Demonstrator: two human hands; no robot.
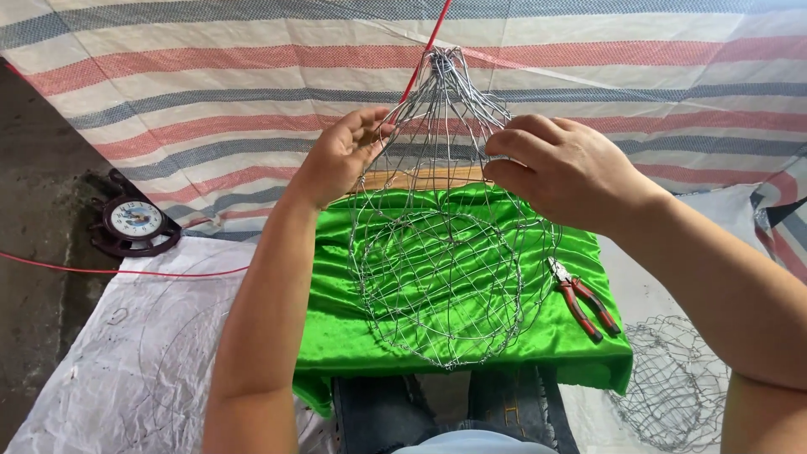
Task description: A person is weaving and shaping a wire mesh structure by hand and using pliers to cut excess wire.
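Left hand [340, 155] and right hand [559, 168] are pinching wires of the hanging wire-mesh basket frame [445, 252]; advisable: steadying one side while twisting, keeping mesh spacing even

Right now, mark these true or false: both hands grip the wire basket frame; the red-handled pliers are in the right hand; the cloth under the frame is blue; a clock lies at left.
1. Both the left hand and the right hand grip the silver wire mesh basket frame: true.
2. The red-handled pliers are in the right hand: false, they lie on the cloth.
3. The shiny satin cloth is blue: false, green.
4. A round dark-rimmed clock lies at left: true.
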